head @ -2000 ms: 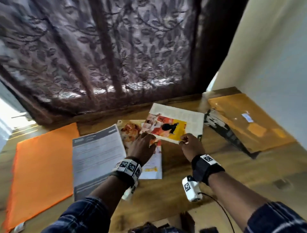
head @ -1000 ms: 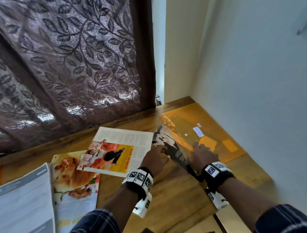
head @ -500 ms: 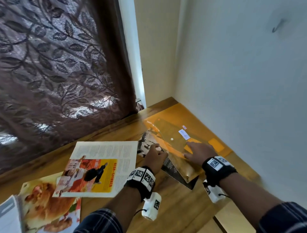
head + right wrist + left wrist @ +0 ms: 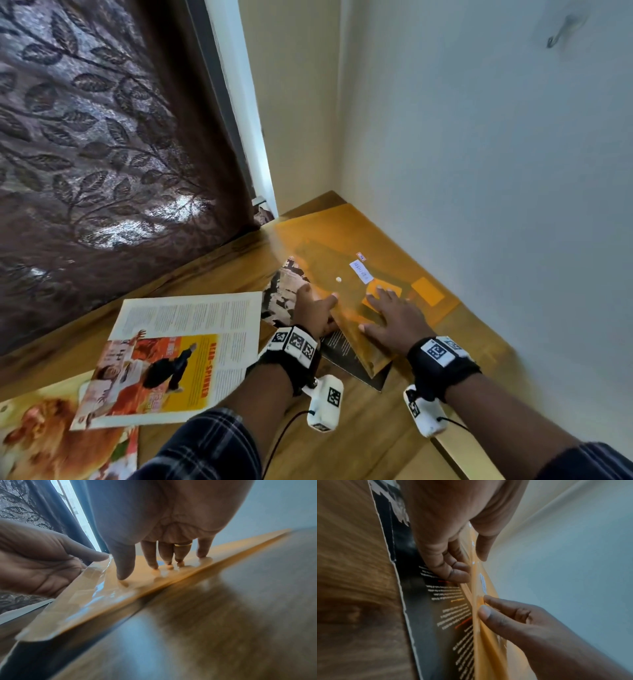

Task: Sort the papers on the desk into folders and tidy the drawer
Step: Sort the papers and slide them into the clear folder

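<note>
A translucent orange folder (image 4: 387,246) lies in the desk's right corner against the wall. A dark printed paper (image 4: 281,298) sticks out from under its left edge. My left hand (image 4: 320,303) pinches the folder's top sheet at that edge: in the left wrist view the thumb lies over the orange sheet (image 4: 481,585) and the curled fingers (image 4: 453,573) sit beneath it on the dark paper (image 4: 426,615). My right hand (image 4: 390,311) lies flat on the folder. In the right wrist view its spread fingertips (image 4: 154,566) press on the folder (image 4: 96,601).
A magazine page with a yellow and red picture (image 4: 178,356) lies left of my hands, partly over a page with a lion photo (image 4: 44,442). A leaf-patterned curtain (image 4: 102,137) hangs behind the wooden desk (image 4: 342,428). The wall (image 4: 479,171) closes the right side.
Both hands left the pictured magazine page and moved right to the orange folder. The left hand took hold of its edge over the dark paper, and the right hand spread flat on top.
</note>
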A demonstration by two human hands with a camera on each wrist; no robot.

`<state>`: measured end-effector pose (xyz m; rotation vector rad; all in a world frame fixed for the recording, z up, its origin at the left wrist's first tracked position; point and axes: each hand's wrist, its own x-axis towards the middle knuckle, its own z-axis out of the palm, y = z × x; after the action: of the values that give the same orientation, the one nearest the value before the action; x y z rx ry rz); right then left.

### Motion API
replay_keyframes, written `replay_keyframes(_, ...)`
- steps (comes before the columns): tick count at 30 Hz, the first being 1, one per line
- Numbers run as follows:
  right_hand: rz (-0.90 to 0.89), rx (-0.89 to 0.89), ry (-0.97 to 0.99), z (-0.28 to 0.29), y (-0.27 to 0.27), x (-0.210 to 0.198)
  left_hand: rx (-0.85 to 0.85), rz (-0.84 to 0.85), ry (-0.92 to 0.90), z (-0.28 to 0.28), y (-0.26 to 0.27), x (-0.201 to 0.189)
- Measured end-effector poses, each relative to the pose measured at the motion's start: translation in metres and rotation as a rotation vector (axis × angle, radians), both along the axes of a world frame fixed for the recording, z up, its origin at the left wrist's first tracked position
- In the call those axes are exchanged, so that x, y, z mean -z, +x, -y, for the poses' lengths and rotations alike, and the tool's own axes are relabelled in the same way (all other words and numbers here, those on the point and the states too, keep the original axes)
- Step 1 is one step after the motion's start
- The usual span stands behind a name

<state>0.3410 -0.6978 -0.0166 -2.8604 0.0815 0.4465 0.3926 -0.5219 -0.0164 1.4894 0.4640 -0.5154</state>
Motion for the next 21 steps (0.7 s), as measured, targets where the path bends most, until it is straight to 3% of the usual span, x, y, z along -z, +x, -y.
replay_keyframes(3, 0.032, 0.032, 0.083, -0.002, -0.004, -0.002, 0.077, 0.105, 0.158, 0.002, -0.002, 0.005)
replay_keyframes(6, 0.191, 0.115, 0.187, 0.004, 0.0, -0.012, 0.131, 0.291, 0.315, -0.006, -0.006, -0.006)
replay_keyframes(9, 0.342, 0.296, 0.283, 0.017, 0.007, -0.028, 0.134, 0.355, 0.251, -0.03, -0.014, -0.022)
replay_keyframes(12, 0.345, 0.439, 0.391, 0.019, 0.013, -0.049, 0.132, 0.354, 0.161, -0.065, -0.025, -0.036)
replay_keyframes(16, 0.25, 0.434, 0.871, -0.003, 0.009, -0.067, 0.095, 0.344, 0.007, -0.114, -0.054, -0.055)
replay_keyframes(21, 0.178, 0.336, 1.013, -0.057, -0.022, -0.07, -0.141, 0.417, 0.009, -0.165, -0.091, -0.071)
